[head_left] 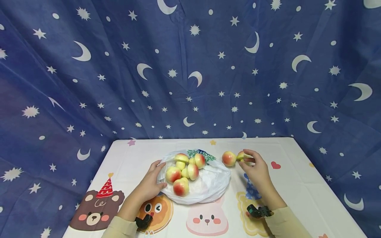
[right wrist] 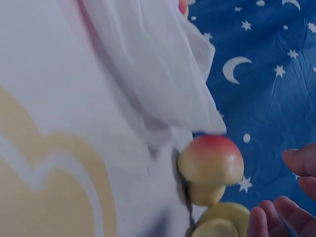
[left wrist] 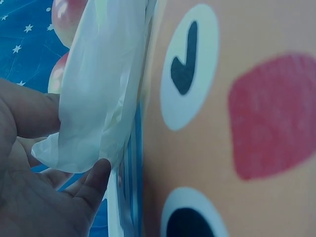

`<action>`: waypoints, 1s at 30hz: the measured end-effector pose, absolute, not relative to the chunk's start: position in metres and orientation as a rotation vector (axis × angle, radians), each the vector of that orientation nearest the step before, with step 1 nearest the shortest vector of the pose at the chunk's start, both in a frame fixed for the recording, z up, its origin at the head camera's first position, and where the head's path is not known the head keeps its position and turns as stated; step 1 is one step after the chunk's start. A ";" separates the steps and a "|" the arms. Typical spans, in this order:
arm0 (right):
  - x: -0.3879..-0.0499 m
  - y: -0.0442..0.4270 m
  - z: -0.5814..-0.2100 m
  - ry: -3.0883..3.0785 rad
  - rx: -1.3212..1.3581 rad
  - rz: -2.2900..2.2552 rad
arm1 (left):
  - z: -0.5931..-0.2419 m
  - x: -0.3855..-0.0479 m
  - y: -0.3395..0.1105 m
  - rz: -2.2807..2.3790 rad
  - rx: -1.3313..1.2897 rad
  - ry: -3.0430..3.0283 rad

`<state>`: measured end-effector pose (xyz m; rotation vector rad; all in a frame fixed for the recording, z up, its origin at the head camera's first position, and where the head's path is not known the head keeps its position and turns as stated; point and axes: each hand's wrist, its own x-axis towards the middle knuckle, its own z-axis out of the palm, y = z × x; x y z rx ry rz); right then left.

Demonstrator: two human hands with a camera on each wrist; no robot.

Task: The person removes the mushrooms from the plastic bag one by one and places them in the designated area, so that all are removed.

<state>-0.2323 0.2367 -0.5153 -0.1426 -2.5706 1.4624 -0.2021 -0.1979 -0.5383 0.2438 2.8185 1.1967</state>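
A white plastic bag (head_left: 208,190) lies spread on the table with several red-and-yellow mushroom-shaped pieces (head_left: 181,187) on it. At its left edge my left hand (head_left: 153,181) holds the plastic; in the left wrist view, fingers (left wrist: 96,182) lie on both sides of the bag's edge (left wrist: 94,98). To the right of the bag sit two more mushroom pieces, one with its cap (head_left: 229,158) facing me and one tipped over (head_left: 242,155). My right hand (head_left: 256,170) is at the tipped one; in the right wrist view its thumb and fingers are spread apart beside that piece (right wrist: 224,219).
The table (head_left: 297,185) has a white cover printed with cartoon animals and hearts. A dark blue curtain (head_left: 190,66) with moons and stars hangs behind it. Green printing (head_left: 205,154) shows at the bag's back edge.
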 end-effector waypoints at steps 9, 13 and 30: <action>-0.226 0.214 -0.519 -2.529 0.041 1.459 | -0.538 -0.202 -0.198 1.181 0.249 2.830; -0.223 0.202 -0.518 -2.520 0.069 1.524 | -0.539 -0.202 -0.198 1.179 0.248 2.836; -0.221 0.175 -0.515 -2.506 0.119 1.656 | -0.539 -0.201 -0.197 1.184 0.252 2.842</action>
